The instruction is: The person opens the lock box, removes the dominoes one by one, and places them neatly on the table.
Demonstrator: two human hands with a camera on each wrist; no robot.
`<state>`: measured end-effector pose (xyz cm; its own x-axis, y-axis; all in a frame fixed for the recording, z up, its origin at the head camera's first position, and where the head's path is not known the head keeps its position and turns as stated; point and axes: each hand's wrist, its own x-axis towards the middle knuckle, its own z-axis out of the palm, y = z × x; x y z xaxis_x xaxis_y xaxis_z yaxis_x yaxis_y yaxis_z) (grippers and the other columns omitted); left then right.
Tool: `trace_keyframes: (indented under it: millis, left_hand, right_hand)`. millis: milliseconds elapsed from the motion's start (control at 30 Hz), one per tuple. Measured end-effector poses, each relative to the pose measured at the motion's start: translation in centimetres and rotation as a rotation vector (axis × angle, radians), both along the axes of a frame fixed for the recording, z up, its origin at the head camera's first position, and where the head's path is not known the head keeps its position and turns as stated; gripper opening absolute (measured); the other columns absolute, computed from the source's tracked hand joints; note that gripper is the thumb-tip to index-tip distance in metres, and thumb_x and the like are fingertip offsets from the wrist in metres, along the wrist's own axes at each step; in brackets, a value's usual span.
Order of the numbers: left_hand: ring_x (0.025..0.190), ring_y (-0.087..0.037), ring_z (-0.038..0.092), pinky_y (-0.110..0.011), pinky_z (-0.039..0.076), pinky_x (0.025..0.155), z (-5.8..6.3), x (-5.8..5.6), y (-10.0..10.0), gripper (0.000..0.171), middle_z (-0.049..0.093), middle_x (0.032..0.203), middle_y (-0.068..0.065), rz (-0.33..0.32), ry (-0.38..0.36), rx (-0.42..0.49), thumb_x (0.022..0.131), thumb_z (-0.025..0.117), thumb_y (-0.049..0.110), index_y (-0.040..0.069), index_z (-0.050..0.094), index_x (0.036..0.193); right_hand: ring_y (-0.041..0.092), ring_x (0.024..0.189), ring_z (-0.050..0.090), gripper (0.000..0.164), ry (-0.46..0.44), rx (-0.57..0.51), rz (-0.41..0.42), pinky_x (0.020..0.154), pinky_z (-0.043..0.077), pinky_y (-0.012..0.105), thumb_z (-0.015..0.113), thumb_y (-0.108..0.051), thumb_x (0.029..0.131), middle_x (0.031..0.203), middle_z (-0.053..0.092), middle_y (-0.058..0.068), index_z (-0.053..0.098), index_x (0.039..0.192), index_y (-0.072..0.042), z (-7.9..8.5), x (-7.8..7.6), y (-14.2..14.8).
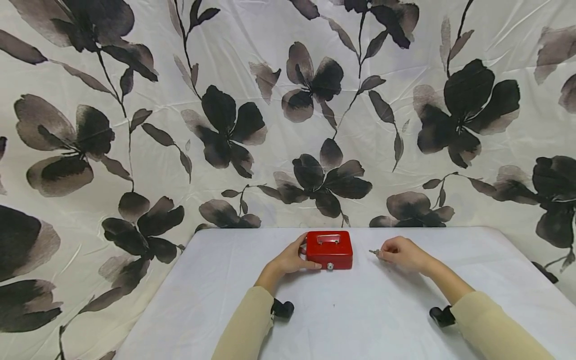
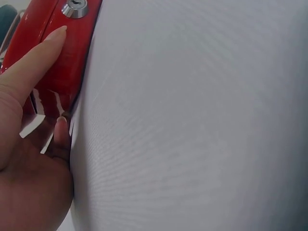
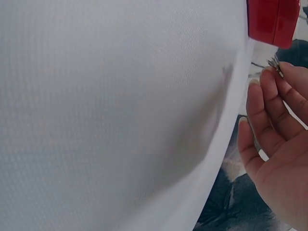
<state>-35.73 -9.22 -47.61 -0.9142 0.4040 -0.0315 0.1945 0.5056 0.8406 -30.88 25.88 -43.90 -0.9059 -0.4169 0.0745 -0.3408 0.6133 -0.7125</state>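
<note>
A red metal cash box (image 1: 328,255) with a silver handle on its lid stands on the white-covered table, its round silver lock (image 2: 75,8) on the front face. My left hand (image 1: 290,259) grips the left end of the box. The thumb lies along the front beside the lock, and the other fingers are around the side, partly hidden. Off to the right of the box, my right hand (image 1: 402,252) pinches small metal keys (image 3: 274,62) between thumb and forefinger. The key tips point toward the box, with a gap between them.
The table (image 1: 360,310) wears a smooth white cloth. A curtain (image 1: 274,150) printed with dark flowers hangs behind its far edge. Each wrist carries a black camera mount (image 1: 282,309) near the sleeve cuff.
</note>
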Motion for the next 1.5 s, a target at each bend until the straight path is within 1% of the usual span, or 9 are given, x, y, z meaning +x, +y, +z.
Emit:
trace_keyframes:
  millis: [167,267,500,733,900,1100,1233,1400,1500]
  left_hand:
    - [0.110,-0.024,0.049,-0.038,0.048,0.082,-0.4,0.1,0.0,0.094,0.057,0.123,-0.005,-0.002,-0.017,0.028,0.080,0.089,0.028,0.019,0.036,0.158]
    - [0.108,-0.024,0.050,-0.037,0.049,0.081,-0.7,0.1,-0.1,0.094,0.058,0.121,-0.004,0.001,-0.025,0.048,0.080,0.088,0.030,0.018,0.037,0.158]
    - [0.112,-0.024,0.052,-0.043,0.049,0.092,-0.9,0.1,-0.2,0.095,0.060,0.126,-0.003,0.031,-0.060,0.084,0.080,0.088,0.037,0.017,0.037,0.158]
    - [0.115,-0.024,0.052,-0.045,0.048,0.097,-0.9,0.0,-0.2,0.090,0.060,0.130,-0.005,0.032,-0.073,0.131,0.085,0.084,0.038,0.015,0.037,0.159]
    - [0.120,-0.025,0.052,-0.050,0.046,0.103,-0.8,-0.1,-0.2,0.090,0.058,0.137,-0.006,0.036,-0.085,0.142,0.085,0.083,0.038,0.014,0.036,0.159]
    - [0.119,-0.026,0.051,-0.049,0.046,0.102,-0.7,-0.4,0.0,0.089,0.058,0.137,-0.007,0.038,-0.078,0.137,0.088,0.081,0.039,0.012,0.036,0.159]
    - [0.123,-0.026,0.051,-0.051,0.045,0.106,-0.5,-0.4,0.1,0.090,0.056,0.142,-0.007,0.047,-0.083,0.134,0.087,0.081,0.041,0.013,0.035,0.159]
    - [0.127,-0.028,0.051,-0.053,0.044,0.108,-0.4,-0.5,0.1,0.090,0.054,0.147,-0.008,0.044,-0.086,0.143,0.087,0.081,0.040,0.012,0.035,0.159]
    - [0.126,-0.027,0.052,-0.051,0.045,0.107,-0.5,-0.5,0.1,0.089,0.055,0.145,-0.008,0.042,-0.084,0.149,0.088,0.081,0.041,0.012,0.036,0.159]
  right_hand:
    - [0.010,0.073,0.053,0.012,0.016,-0.010,0.011,0.066,0.045,0.026,0.064,-0.007,0.097,0.081,0.064,0.001,0.071,0.091,0.002,-0.2,0.5,-0.3]
    - [0.010,0.073,0.054,0.011,0.019,-0.009,0.006,0.066,0.046,0.025,0.065,-0.006,0.097,0.081,0.065,0.000,0.072,0.091,0.000,-0.4,0.7,-0.5]
    - [0.015,0.074,0.055,0.012,-0.004,-0.029,0.003,0.066,0.047,0.026,0.065,-0.009,0.098,0.083,0.066,0.004,0.072,0.093,-0.001,-0.3,1.2,-0.8]
    - [0.013,0.073,0.056,0.012,0.027,-0.010,-0.005,0.067,0.047,0.027,0.065,-0.011,0.099,0.082,0.067,0.006,0.071,0.092,-0.003,-0.2,1.3,-1.1]
    - [0.013,0.073,0.056,0.012,0.058,-0.002,-0.006,0.066,0.046,0.027,0.066,-0.011,0.098,0.081,0.066,0.004,0.071,0.091,-0.003,0.1,1.3,-1.5]
    - [0.012,0.072,0.057,0.010,0.094,0.007,-0.006,0.066,0.047,0.027,0.067,-0.011,0.097,0.079,0.066,0.001,0.072,0.090,-0.005,0.3,1.4,-2.1]
    - [0.011,0.072,0.057,0.010,0.113,0.011,-0.009,0.067,0.048,0.027,0.068,-0.012,0.097,0.078,0.065,-0.002,0.072,0.089,-0.006,0.4,1.5,-2.7]
    - [0.010,0.072,0.057,0.009,0.135,0.006,0.010,0.067,0.048,0.027,0.069,-0.011,0.096,0.079,0.068,0.001,0.072,0.089,-0.006,0.4,1.8,-3.2]
    - [0.010,0.072,0.057,0.009,0.131,0.005,0.014,0.067,0.048,0.027,0.069,-0.010,0.096,0.079,0.068,0.003,0.072,0.089,-0.006,0.4,2.0,-3.6]
